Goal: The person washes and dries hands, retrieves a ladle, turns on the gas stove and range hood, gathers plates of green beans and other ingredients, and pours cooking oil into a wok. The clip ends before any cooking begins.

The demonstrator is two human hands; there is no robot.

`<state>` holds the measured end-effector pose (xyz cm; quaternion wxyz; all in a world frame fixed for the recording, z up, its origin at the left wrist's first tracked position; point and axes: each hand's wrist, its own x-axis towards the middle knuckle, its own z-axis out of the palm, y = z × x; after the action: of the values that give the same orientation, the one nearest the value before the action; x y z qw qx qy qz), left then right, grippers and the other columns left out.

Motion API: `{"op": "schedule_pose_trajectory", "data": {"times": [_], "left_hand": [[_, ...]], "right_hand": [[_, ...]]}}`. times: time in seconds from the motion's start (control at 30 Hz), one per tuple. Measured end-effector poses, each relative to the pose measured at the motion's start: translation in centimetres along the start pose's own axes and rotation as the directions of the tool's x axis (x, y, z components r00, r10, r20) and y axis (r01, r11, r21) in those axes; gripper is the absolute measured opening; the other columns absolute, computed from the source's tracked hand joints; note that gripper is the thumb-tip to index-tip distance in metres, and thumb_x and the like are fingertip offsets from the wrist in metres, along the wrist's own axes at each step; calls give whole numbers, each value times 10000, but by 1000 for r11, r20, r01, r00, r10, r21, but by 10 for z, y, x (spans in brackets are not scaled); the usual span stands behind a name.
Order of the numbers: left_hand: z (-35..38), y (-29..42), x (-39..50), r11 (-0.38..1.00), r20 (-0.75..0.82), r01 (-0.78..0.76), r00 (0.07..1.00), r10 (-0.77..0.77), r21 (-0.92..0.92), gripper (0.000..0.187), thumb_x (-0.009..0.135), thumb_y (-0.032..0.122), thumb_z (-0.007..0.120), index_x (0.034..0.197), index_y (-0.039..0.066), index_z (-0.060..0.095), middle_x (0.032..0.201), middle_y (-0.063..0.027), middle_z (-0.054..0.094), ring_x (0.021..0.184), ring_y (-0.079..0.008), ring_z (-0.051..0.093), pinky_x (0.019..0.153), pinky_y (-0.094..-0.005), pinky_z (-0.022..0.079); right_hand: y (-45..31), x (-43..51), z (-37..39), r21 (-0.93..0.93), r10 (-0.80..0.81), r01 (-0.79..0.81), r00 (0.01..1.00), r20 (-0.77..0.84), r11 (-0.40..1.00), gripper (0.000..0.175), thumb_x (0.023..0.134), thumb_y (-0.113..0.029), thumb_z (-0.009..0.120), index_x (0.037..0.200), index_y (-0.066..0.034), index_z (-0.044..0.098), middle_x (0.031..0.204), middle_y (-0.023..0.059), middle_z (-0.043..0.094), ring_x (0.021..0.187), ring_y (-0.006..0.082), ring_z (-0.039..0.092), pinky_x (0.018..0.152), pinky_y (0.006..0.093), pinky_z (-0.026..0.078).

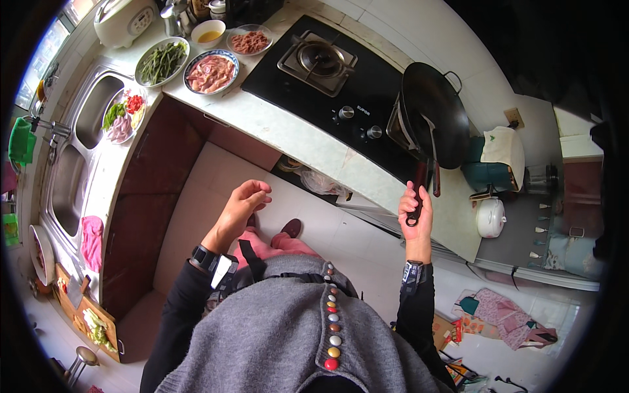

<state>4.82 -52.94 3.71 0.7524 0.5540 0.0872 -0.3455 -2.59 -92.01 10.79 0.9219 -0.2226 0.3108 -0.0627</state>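
My right hand (416, 211) grips the dark red handle (420, 184) of a black wok (444, 123), which sits tilted at the right burner. A spatula (432, 147) with a metal blade rests in the wok, its handle hanging over the rim beside the wok's handle. In front of my body, above the floor, my left hand (245, 204) is loosely curled and appears to hold nothing. Its thumb and fingers are slightly apart. The black gas cooktop (295, 103) has two knobs, and its left burner (322, 59) carries no pan.
Left of the cooktop stand raw sliced meat (211, 73), minced meat (249, 42), green vegetables (162, 62) and beaten egg (209, 37). A plate of chopped vegetables (124, 118) lies by the double sink (73, 186). A cleaver (76, 292) rests on a cutting board (73, 314). A white pot (490, 218) stands right.
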Motion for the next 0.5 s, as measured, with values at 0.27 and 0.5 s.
{"op": "schedule_pose_trajectory", "data": {"times": [0.27,0.5], "left_hand": [[-6,-1,0,1000,-6,6,1000,-6,-5,104,948,137,552,1036,91,581,1035,2,600,944,-101,578,886,-258,436],[-12,-4,5,999,-1,-42,999,42,16,128,932,119,541,1038,61,580,1003,-3,584,937,-105,579,865,-256,433]], "right_hand": [[0,-3,5,-5,-6,6,1000,-8,1000,282,944,-194,572,1102,31,513,777,36,491,595,82,445,495,206,383],[-3,-6,4,24,35,-35,999,2,999,310,949,-195,560,1142,39,501,800,35,482,610,85,447,508,210,392]]}}
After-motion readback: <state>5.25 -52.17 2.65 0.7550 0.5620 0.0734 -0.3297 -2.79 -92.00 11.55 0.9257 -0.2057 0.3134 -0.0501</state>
